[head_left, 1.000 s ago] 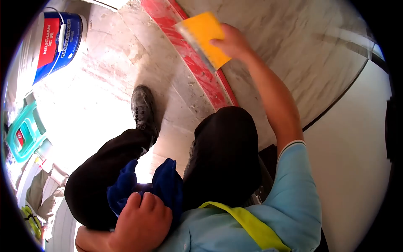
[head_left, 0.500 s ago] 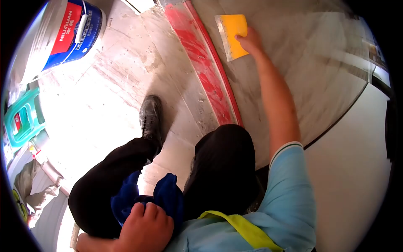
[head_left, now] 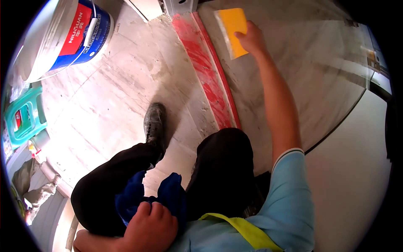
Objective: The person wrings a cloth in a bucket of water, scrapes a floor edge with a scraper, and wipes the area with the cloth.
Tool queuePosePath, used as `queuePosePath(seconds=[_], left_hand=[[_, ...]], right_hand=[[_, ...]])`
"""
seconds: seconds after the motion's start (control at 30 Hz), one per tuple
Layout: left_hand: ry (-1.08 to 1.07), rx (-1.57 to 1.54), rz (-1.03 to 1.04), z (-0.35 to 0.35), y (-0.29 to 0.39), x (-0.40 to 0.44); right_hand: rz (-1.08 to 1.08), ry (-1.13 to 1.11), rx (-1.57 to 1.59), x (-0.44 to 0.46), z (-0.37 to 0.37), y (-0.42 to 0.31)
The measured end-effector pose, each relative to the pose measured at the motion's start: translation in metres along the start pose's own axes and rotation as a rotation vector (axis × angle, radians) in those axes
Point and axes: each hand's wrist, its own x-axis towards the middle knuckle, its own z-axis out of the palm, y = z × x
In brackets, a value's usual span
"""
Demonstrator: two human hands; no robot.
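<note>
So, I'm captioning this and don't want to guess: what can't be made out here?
In the head view:
Right hand: the fingers underneath, hidden by the flat yellow scraper.
Left hand: whether it grips the bunched blue cloth; its own back hides the palm.
White-and-blue plastic bucket: part cut off by the picture's top edge; finest lettering too small.

Right hand (head_left: 252,38), yellow scraper (head_left: 233,31): shifted from over red strip (head_left: 203,71) to streaked surface (head_left: 306,63) beside it. Grey post (head_left: 180,6) newly visible.

Tilted yellow scraper (head_left: 235,30), crumpled blue cloth (head_left: 173,192)
</note>
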Motion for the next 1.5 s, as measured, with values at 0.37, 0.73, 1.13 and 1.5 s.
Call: queuePosePath(seconds=[0.37,0.73,1.13,1.5], left_hand=[[0.073,-0.064,0.027,0.016,-0.016,-0.003],[0.000,0.000,-0.045,-0.006,-0.010,-0.005],[-0.024,-0.062,-0.090,0.006,-0.014,-0.005],[0.029,-0.040,-0.066,0.000,-0.014,-0.010]], right_hand=[[0.099,-0.105,-0.155,0.075,0.071,-0.001],[-0.232,-0.227,0.052,-0.041,0.022,-0.106],[0.093,0.062,-0.329,0.079,0.021,-0.018],[-0.083,-0.097,-0.365,0.039,0.050,-0.054]])
